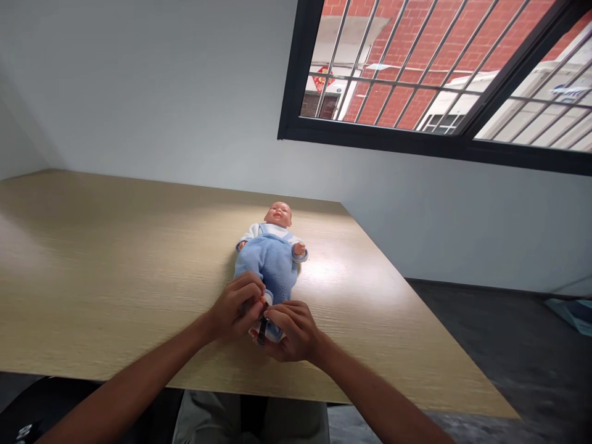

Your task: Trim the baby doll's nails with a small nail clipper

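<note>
Doll lies dressed in blue overalls.

2 hands partly hide a dark strip (too small to identify); 2 edges crop the window.

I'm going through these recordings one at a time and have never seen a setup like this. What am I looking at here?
There is no machine here: a person works with two bare hands. The single picture comes from a camera worn on the person's head, looking forward and down, so the forearms reach in from the bottom edge. On the wooden table a doll in blue overalls and a white top lies face up, its head pointing away from the person. The left hand is curled at the doll's lower legs. The right hand seems to pinch a small dark object, too small to identify. Behind is a wall with a barred window.
</note>
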Demonstrator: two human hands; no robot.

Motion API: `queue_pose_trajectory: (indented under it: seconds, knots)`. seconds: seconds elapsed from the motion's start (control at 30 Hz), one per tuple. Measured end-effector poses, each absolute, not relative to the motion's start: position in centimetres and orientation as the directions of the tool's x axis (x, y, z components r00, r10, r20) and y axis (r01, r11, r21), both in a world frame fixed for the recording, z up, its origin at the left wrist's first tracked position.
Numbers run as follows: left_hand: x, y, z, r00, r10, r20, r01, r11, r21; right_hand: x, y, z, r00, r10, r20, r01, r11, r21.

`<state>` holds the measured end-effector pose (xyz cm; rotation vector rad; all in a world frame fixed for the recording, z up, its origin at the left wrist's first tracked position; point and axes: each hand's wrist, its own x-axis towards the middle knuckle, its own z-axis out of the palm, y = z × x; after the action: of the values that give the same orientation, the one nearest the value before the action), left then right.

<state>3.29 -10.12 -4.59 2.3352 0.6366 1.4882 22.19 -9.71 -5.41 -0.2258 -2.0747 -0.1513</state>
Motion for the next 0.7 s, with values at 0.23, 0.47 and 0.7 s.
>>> queue_pose_trajectory:
  seconds: [0.23,0.47,0.7]
  knots:
    - [3.24,-10.11,-4.46,0.370,0.514,0.774,0.199,-0.858,0.474,22.44,-9.67,-5.75,-0.455,0.103,0.885,0.234,0.972,0.007]
    - [3.13,-10.05,-4.58,0.373,0.509,0.775,0.156,-0.858,0.489,22.44,-9.59,-5.48,-0.494,0.094,0.864,0.234,0.972,0.029]
    - [3.12,-9.92,-4.63,0.376,0.507,0.776,0.137,-0.859,0.494,22.48,-9.58,-5.74,-0.485,0.094,0.869,0.228,0.973,0.021]
